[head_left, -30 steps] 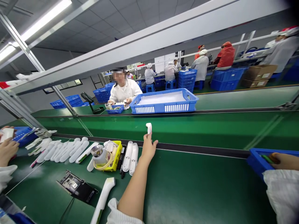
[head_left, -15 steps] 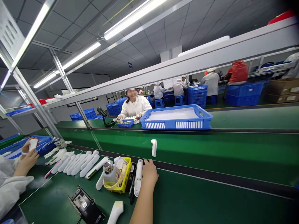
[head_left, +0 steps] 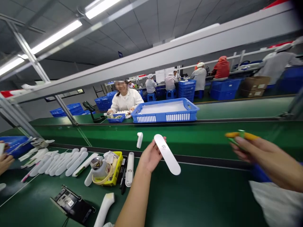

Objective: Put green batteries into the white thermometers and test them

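My left hand (head_left: 151, 156) is raised above the bench edge, its fingers closed round one end of a long white plastic cover (head_left: 167, 155) with rounded ends. A small round mark shows near the cover's upper end. At the right, my right hand (head_left: 257, 151) grips a slim orange and green object (head_left: 241, 135), partly hidden by the fingers and too blurred to name. Left of my forearm lie a long white casing (head_left: 129, 169), black pens (head_left: 122, 176) and a yellow basket (head_left: 117, 168) with a metal-topped bottle (head_left: 98, 167) in front.
White parts (head_left: 61, 162) lie in a row at the left, near a co-worker's hands (head_left: 5, 162). A black device (head_left: 73, 203) and a white curved handset (head_left: 105, 208) are in front. One small white part (head_left: 139, 140) rests on the green belt. Beyond stands a blue tray (head_left: 165, 117).
My left hand has lifted off the bench with the white cover in it. My right hand has come into view holding the orange and green object. The view has swung to the right.
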A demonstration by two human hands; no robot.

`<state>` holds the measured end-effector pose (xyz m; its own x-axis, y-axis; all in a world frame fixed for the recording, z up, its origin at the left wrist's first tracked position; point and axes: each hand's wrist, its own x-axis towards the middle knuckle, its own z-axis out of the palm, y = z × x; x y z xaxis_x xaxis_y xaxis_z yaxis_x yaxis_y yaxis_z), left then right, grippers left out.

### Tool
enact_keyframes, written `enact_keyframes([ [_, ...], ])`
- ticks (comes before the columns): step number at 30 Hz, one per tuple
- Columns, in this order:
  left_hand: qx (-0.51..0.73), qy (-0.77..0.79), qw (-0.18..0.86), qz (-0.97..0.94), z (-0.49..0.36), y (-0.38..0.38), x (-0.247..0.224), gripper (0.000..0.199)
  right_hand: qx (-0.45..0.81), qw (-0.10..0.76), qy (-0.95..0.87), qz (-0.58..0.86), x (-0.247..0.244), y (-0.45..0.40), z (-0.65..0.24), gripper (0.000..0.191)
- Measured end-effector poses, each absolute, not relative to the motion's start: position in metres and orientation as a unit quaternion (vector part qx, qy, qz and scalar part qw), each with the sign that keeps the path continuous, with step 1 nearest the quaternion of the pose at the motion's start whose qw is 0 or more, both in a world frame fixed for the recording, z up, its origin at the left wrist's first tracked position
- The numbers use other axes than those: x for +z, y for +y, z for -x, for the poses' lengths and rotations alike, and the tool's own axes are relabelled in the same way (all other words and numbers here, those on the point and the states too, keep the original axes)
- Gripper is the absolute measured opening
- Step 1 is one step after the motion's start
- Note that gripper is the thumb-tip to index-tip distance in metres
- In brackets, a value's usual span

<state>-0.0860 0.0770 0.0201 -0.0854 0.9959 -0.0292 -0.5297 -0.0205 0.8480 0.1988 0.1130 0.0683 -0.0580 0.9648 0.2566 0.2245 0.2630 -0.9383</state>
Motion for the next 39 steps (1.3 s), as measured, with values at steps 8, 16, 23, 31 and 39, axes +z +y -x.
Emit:
enact_keyframes([
  [8, 0.637, 0.127, 0.754, -0.099, 0.061, 0.057, 0.047, 0.043, 0.652, 0.365, -0.585, 0.315, 0.07, 0.071, -0.127, 0.032],
  [16, 0.683, 0.068, 0.724, -0.063, 0.06, 0.047, 0.057, 0.04, 0.591, 0.312, -0.699, 0.255, 0.059, 0.027, -0.097, 0.023],
  [23, 0.734, 0.091, 0.647, -0.188, 0.053, 0.035, 0.07, 0.047, 0.406, 0.222, -0.804, 0.374, 0.049, 0.013, -0.086, 0.022],
  [31, 0.72, 0.076, 0.671, -0.163, 0.048, 0.039, 0.062, 0.048, 0.423, 0.226, -0.793, 0.376, 0.041, 0.017, -0.086, 0.028],
  [39, 0.737, 0.11, 0.661, -0.086, 0.053, 0.05, 0.055, 0.034, 0.559, 0.373, -0.687, 0.276, 0.049, 0.03, -0.086, 0.017],
])
